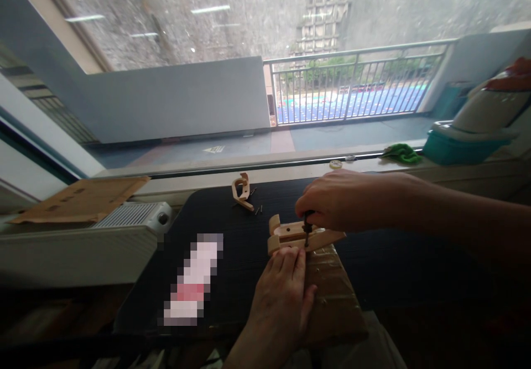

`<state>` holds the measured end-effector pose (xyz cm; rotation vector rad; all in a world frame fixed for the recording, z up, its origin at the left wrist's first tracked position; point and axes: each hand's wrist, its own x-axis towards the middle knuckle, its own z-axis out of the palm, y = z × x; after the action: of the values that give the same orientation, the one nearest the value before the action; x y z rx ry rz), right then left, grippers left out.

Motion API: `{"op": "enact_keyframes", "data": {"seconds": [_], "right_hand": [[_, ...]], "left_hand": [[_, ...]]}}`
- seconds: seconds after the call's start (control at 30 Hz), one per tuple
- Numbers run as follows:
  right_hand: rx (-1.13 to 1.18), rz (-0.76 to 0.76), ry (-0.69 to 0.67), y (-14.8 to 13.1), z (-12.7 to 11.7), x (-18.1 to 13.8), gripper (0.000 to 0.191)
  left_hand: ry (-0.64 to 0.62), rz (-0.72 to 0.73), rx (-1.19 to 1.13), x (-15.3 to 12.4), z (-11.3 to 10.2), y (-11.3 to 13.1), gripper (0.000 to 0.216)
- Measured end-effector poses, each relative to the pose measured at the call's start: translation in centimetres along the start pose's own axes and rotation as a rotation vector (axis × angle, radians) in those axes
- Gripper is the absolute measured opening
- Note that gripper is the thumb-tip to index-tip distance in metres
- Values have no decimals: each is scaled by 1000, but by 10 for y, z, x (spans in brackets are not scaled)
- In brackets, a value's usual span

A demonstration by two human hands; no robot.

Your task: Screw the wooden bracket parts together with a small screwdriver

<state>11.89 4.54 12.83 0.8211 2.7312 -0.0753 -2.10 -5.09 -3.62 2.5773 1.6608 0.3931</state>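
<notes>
My right hand (pixel 332 200) is closed round the dark handle of a screwdriver (pixel 307 226), held upright with its tip down on a light wooden part. That wooden assembly (pixel 290 243) has two side bars with rounded end blocks and a slanting piece at the right. It rests on a brown taped cardboard box (pixel 334 297). My left hand (pixel 282 291) lies flat, fingers stretched forward and fingertips against the near edge of the wood, thumb apart. Farther off on the black table (pixel 207 214) are a second wooden piece (pixel 240 192) and several small screws (pixel 259 210).
A blurred-out pinkish strip (pixel 193 280) lies left on the table. Left of it are a white radiator (pixel 133 217) and a cardboard sheet (pixel 78 197). Along the window sill sit a tape roll (pixel 336 164), a green cloth (pixel 402 154) and a teal container (pixel 460 146).
</notes>
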Motion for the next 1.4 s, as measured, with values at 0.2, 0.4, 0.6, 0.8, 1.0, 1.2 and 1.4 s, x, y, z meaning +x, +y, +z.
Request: {"op": "enact_keyframes", "data": {"seconds": [0.2, 0.4, 0.6, 0.8, 1.0, 1.2, 1.4], "right_hand": [[-12, -82, -50, 2, 6, -1, 15], [36, -64, -46, 6, 11, 3, 17], [15, -30, -23, 4, 11, 7, 19], [-3, 45, -18, -1, 5, 3, 18], [-10, -12, -51, -2, 0, -2, 15], [-5, -42, -45, 1, 6, 1, 16], [34, 7, -26, 2, 9, 2, 18]], "left_hand": [[15, -5, -12, -2, 2, -1, 49], [27, 15, -20, -1, 4, -3, 50], [24, -3, -25, 0, 1, -1, 49], [-9, -8, -12, -1, -2, 0, 50], [-3, 1, -13, -1, 0, -1, 49], [18, 9, -13, -1, 3, -2, 50], [19, -5, -25, -1, 1, -1, 49]]}}
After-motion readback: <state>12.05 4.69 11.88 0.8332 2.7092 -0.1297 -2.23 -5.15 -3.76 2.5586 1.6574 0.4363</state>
